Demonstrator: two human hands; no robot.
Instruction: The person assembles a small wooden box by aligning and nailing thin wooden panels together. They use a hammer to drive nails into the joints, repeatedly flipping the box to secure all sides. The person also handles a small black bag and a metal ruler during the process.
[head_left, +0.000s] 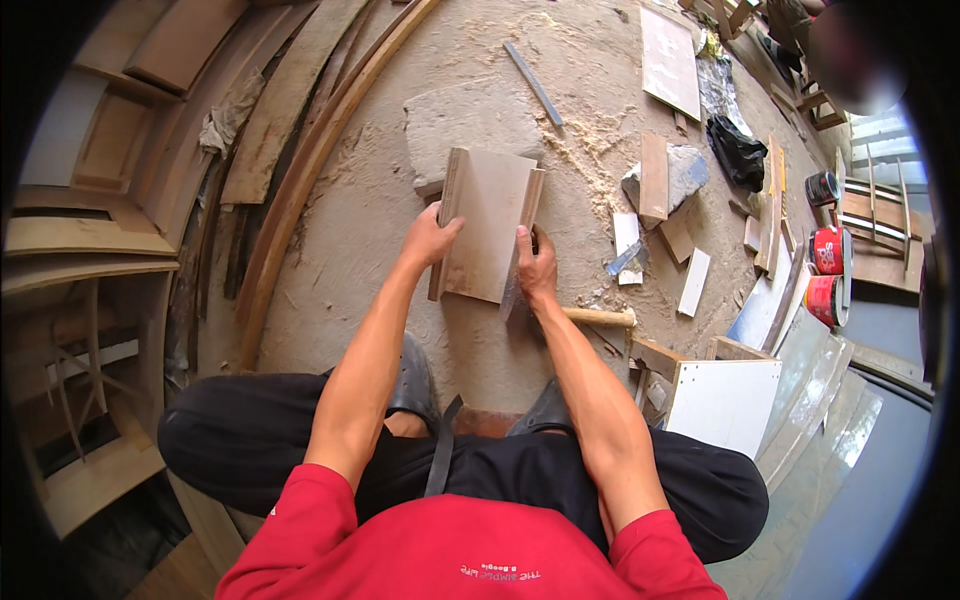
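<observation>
I've L hand (432,236) & R hand (537,264) gripping wooden piece (487,225) mid-frame; prob. positioning step, next move needs even hold.

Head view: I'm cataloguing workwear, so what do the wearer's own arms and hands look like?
Short, plain red sleeves cover the upper arms; the left one has a small pale mark near its outer edge. The left forearm and right forearm are uncovered. The left hand and right hand are bare.
</observation>
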